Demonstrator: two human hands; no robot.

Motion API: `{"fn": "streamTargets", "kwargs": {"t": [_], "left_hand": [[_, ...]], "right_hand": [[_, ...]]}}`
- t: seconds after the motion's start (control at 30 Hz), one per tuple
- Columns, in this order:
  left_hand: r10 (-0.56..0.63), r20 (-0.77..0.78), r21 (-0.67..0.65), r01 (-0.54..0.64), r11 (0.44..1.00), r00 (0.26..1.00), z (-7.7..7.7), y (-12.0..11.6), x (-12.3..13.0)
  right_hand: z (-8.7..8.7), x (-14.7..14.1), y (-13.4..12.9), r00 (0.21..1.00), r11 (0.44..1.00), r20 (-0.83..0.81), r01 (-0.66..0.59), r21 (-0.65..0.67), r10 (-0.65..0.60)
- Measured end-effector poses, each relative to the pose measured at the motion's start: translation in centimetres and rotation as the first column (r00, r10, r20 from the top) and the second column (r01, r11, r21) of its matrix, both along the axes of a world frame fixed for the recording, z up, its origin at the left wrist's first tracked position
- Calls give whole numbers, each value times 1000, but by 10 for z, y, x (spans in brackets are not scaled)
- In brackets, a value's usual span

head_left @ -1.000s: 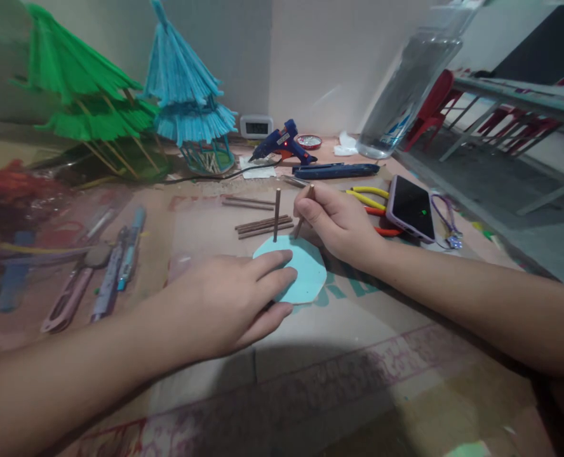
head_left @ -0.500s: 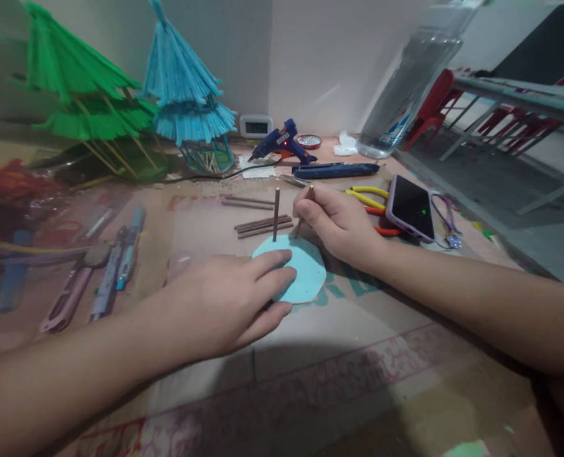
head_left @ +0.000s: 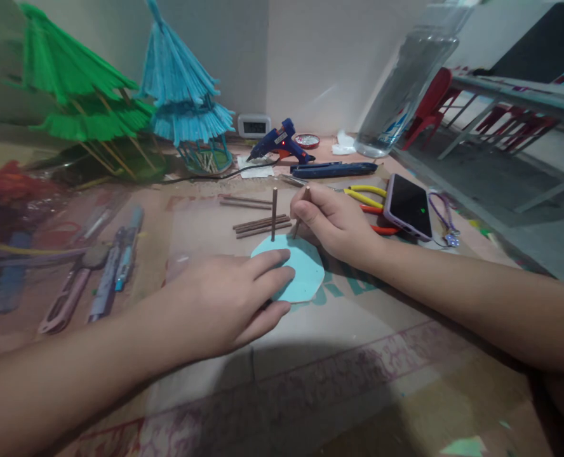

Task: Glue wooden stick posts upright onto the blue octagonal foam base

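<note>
A light blue many-sided disc (head_left: 305,273) lies flat on the paper-covered table. One brown stick (head_left: 274,216) stands upright at its back edge. My left hand (head_left: 234,292) rests on the disc's left part with its fingers spread. My right hand (head_left: 334,222) pinches a second brown stick (head_left: 307,192), slightly tilted, whose lower end meets the disc's back edge. Behind the disc lie several loose brown sticks (head_left: 261,223) and more thin sticks (head_left: 246,202) farther back.
At the back stand green (head_left: 67,70) and blue (head_left: 177,70) tiered models, a clock (head_left: 254,125), a glue gun (head_left: 277,143) and a bottle (head_left: 401,95). Yellow-handled pliers (head_left: 365,195) and a phone (head_left: 409,206) lie right; pens (head_left: 127,247) and a pink cutter (head_left: 67,298) left.
The whole view has shifted very slightly. Both hands hold the same places on the disc and the stick.
</note>
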State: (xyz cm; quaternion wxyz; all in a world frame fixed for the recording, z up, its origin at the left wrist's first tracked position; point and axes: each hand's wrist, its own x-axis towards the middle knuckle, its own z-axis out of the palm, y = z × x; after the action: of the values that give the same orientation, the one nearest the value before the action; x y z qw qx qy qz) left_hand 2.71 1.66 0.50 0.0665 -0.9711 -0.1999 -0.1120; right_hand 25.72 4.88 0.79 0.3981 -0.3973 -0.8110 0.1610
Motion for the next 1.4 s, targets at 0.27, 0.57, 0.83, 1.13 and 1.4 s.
{"fn": "streamTargets", "kwargs": {"t": [0.27, 0.57, 0.83, 1.13, 1.4], "left_hand": [[2, 6, -21, -2, 1000, 1000, 0, -1, -1], [0, -9, 7, 0, 1000, 1000, 0, -1, -1], [0, -8, 3, 0, 1000, 1000, 2, -2, -1], [9, -26, -7, -9, 1000, 1000, 2, -1, 0], [8, -21, -5, -8, 1000, 1000, 1, -2, -1]], "right_hand": [[-2, 0, 2, 1000, 1000, -9, 19, -23, -19], [-1, -1, 1, 999, 997, -40, 24, -72, -27], [0, -1, 0, 1000, 999, -12, -28, -26, 27], [-1, -2, 1, 999, 999, -10, -38, 14, 38], [-1, -2, 2, 998, 999, -30, -47, -19, 47]]}}
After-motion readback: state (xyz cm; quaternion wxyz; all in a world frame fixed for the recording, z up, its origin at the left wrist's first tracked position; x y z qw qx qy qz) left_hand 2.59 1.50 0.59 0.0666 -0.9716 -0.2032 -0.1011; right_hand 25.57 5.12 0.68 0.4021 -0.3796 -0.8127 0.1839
